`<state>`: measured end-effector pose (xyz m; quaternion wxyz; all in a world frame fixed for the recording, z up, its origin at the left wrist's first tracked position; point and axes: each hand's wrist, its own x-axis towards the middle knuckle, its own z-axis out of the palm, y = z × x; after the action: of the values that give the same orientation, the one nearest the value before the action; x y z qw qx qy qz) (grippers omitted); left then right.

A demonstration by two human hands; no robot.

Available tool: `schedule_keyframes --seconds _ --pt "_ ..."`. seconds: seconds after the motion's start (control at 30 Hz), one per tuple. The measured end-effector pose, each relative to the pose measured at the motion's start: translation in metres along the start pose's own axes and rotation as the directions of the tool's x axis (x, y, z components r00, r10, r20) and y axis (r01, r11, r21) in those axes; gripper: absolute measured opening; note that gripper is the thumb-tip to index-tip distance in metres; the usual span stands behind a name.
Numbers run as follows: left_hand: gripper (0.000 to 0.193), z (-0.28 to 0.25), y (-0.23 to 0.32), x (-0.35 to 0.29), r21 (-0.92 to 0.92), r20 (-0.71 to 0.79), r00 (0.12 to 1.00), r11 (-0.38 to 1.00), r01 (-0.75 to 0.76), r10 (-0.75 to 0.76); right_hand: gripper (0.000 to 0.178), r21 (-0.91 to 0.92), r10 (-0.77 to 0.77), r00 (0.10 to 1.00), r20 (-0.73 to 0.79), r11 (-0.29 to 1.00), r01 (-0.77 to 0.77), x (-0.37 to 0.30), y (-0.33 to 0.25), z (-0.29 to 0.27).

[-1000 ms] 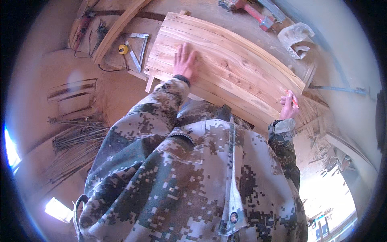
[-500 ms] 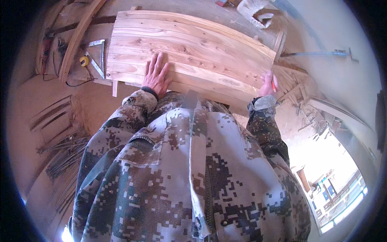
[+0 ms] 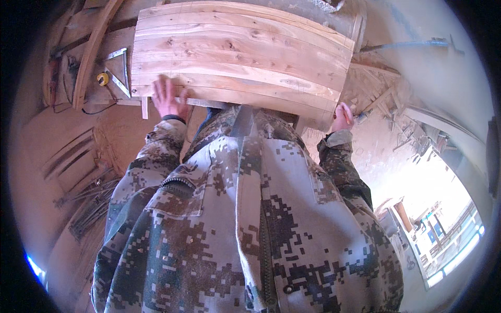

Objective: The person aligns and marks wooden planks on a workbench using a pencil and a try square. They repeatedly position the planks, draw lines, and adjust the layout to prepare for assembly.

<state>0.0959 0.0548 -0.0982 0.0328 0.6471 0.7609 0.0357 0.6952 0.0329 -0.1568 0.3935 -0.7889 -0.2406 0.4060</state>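
Note:
A wide wooden panel (image 3: 235,57), made of several knotty boards set edge to edge, lies in front of my body. Near its left end, my left hand (image 3: 169,99) rests at the near edge, fingers spread and reaching onto the wood. My right hand (image 3: 342,118) is at the panel's near right corner, its fingers closed round a slim reddish pencil (image 3: 334,116). Most of the pencil is hidden by the fingers.
Left of the panel lie a yellow tape measure (image 3: 103,79) and a metal triangular square (image 3: 125,70). A curved wooden beam (image 3: 95,52) stands farther left. Wood offcuts (image 3: 383,96) are heaped on the right, below a long blue bar clamp (image 3: 407,45).
My left hand has slid left along the panel toward its near left corner. My right hand has come down to the near right corner. The panel sits higher in view.

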Motion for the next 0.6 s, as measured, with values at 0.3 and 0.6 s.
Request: schedule_keyframes --seconds 0.3,0.6 --pt "0.097 0.013 -0.120 0.049 -0.475 -0.081 0.885 0.798 0.370 -0.459 0.041 0.060 0.101 0.994 0.049 0.993 -0.104 -0.047 -0.019 0.024" --pt "0.074 0.037 -0.194 0.073 -0.642 0.391 0.696 0.364 0.675 -0.602 0.048 0.345 0.277 0.930 0.242 0.871 -0.349 -0.021 0.014 0.009"
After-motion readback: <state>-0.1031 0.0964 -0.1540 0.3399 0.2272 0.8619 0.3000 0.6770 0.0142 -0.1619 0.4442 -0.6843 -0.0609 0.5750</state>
